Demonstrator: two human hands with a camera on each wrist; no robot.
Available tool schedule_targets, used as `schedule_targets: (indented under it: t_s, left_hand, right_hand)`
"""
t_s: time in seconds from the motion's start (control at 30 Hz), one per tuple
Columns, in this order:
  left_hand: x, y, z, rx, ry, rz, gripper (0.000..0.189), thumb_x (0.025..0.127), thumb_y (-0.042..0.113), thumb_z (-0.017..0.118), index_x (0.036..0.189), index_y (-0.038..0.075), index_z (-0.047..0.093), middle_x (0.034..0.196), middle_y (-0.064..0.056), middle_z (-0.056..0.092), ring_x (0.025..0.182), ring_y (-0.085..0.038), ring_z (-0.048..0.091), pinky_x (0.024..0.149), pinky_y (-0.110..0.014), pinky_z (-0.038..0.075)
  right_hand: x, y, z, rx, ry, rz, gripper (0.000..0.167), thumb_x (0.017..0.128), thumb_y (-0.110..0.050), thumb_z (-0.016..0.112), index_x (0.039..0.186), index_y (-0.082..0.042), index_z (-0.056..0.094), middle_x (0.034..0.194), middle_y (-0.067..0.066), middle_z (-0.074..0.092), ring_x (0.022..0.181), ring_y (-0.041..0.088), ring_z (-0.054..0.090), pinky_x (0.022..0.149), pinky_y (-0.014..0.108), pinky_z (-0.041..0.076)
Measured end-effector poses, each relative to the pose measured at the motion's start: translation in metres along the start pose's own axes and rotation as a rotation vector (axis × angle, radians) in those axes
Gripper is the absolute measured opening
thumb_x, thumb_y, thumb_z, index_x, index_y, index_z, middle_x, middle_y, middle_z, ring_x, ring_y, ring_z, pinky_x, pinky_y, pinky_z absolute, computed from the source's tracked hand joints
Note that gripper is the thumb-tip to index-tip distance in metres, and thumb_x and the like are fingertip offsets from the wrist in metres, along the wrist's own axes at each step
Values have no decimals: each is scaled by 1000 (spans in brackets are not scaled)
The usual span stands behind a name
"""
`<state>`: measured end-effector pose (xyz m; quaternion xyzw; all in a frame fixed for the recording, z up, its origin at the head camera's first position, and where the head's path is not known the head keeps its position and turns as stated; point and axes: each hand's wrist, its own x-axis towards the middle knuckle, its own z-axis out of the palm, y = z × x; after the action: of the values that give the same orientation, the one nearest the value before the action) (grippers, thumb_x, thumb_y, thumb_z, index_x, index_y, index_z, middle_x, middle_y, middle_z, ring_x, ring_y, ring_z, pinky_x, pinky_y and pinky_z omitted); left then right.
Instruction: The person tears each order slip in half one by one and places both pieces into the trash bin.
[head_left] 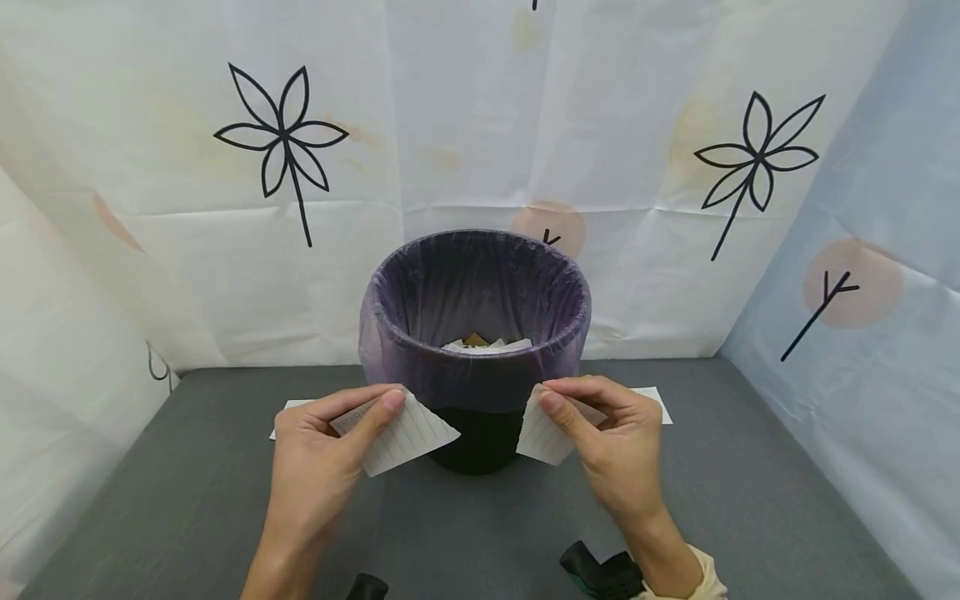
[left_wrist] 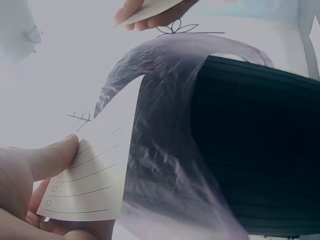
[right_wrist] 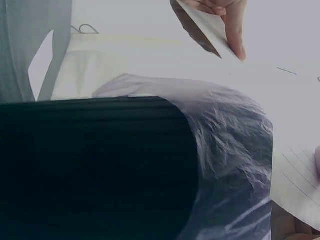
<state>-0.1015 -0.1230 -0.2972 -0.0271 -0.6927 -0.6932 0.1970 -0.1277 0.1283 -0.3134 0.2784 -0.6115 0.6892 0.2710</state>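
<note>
In the head view my left hand (head_left: pixel 386 398) pinches a torn piece of lined paper (head_left: pixel 411 433) between thumb and fingers. My right hand (head_left: pixel 551 393) pinches a second torn piece (head_left: pixel 546 435). Both pieces hang apart in front of a black bin (head_left: pixel 480 442) with a purple liner (head_left: pixel 472 283), just below its rim. Paper scraps (head_left: pixel 487 343) lie inside the bin. The left wrist view shows my thumb (left_wrist: pixel 52 156) on the lined piece (left_wrist: pixel 90 180) beside the bin (left_wrist: pixel 250 150). In the right wrist view the other piece (right_wrist: pixel 295 185) sits at the right edge.
The bin stands on a grey table (head_left: pixel 750 500). White sheets lie flat on the table behind each hand, one left (head_left: pixel 288 408), one right (head_left: pixel 654 395). White and pale blue patterned cloth walls (head_left: pixel 465 125) close in the back and sides.
</note>
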Motion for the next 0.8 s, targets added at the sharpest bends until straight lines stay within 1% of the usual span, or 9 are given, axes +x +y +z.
schedule_targets:
  t_s: [0.1, 0.17, 0.2, 0.33, 0.43, 0.53, 0.63, 0.67, 0.8]
  left_hand:
    - [4, 6, -5, 1, 3, 22, 11, 83, 2, 83, 93, -2, 80, 76, -12, 73, 46, -15, 18, 38, -30, 23]
    - [8, 12, -7, 11, 0, 41, 11, 84, 3, 83, 93, -2, 80, 75, -10, 73, 45, -18, 12, 36, -34, 16]
    - [9, 15, -8, 25, -4, 49, 12, 84, 4, 83, 94, -2, 80, 76, -8, 74, 44, -18, 11, 36, -34, 17]
    - [18, 30, -11, 118, -26, 87, 11, 87, 11, 83, 96, 5, 81, 57, 3, 56, 42, -18, 12, 34, -34, 18]
    - [24, 43, -11, 173, -56, 107, 14, 88, 18, 82, 98, 7, 81, 58, 3, 48, 41, -16, 11, 33, -33, 19]
    - [32, 55, -10, 204, -105, 131, 18, 90, 21, 80, 101, 6, 81, 85, -3, 68, 49, -13, 37, 42, -25, 40]
    - [41, 67, -7, 222, -157, 159, 22, 92, 23, 78, 104, 4, 79, 110, -7, 72, 79, -15, 62, 65, -26, 56]
    - [44, 71, -6, 231, -169, 168, 23, 93, 24, 77, 104, 4, 79, 110, -7, 72, 91, -18, 64, 69, -28, 58]
    - [57, 84, -1, 234, -204, 181, 27, 93, 26, 77, 106, 3, 78, 111, -8, 71, 100, -21, 65, 72, -29, 58]
  right_hand:
    - [8, -5, -4, -13, -8, -13, 10, 84, 9, 77, 93, 12, 73, 89, 12, 76, 83, 16, 74, 71, 23, 57]
    - [15, -11, -7, -38, -20, -1, 12, 86, 3, 79, 93, 11, 74, 90, 11, 76, 85, 17, 74, 70, 23, 57]
    - [18, -13, -9, -38, -28, 3, 11, 86, 5, 78, 94, 11, 74, 90, 11, 76, 85, 18, 74, 69, 23, 57]
    - [33, -24, -14, -16, -58, 37, 11, 85, 12, 75, 95, 8, 75, 92, 12, 76, 83, 19, 74, 66, 25, 58]
    - [45, -33, -17, 8, -82, 59, 17, 84, 19, 71, 96, 8, 76, 92, 14, 76, 81, 19, 73, 65, 26, 58]
    - [58, -43, -19, -37, -90, 92, 16, 84, 18, 72, 95, 7, 76, 92, 15, 75, 79, 19, 73, 64, 27, 59]
    - [74, -50, -19, -125, -99, 105, 13, 85, 13, 74, 94, 4, 77, 92, 15, 75, 77, 19, 72, 62, 27, 59]
    - [79, -51, -19, -147, -103, 104, 13, 85, 13, 75, 93, 4, 78, 91, 15, 75, 76, 20, 72, 62, 27, 59]
    - [101, -53, -18, -233, -128, 95, 10, 86, 5, 78, 94, 0, 79, 92, 11, 76, 80, 21, 70, 65, 26, 58]
